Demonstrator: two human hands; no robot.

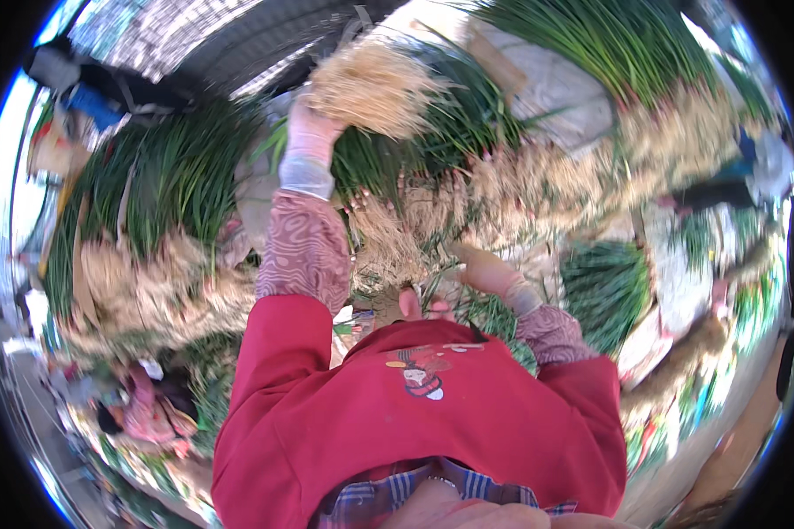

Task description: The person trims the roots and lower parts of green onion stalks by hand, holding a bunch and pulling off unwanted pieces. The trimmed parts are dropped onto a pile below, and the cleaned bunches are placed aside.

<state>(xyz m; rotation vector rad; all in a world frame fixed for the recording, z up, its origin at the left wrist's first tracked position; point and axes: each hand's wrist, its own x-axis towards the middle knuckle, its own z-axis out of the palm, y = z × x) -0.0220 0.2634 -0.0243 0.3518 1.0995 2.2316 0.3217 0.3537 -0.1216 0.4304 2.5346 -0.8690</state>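
Observation:
My left hand, in a pale, thin glove, is raised at the upper middle and closed around a bunch of green leafy plants, whose dense straw-coloured roots face up to the right. My right hand, gloved too, is low at the centre right, beside loose green leaves; its fingers are blurred, and whether it holds anything is unclear. Between the hands lies a bunch with pale, spread roots. Behind it more long green leaves with reddish-white bases rest in a row.
Heaped leafy bunches lie at the left, and a large pile lies at the upper right. A cut-looking green bundle is at the right. A person in pink is at the lower left; another person stands at the upper left.

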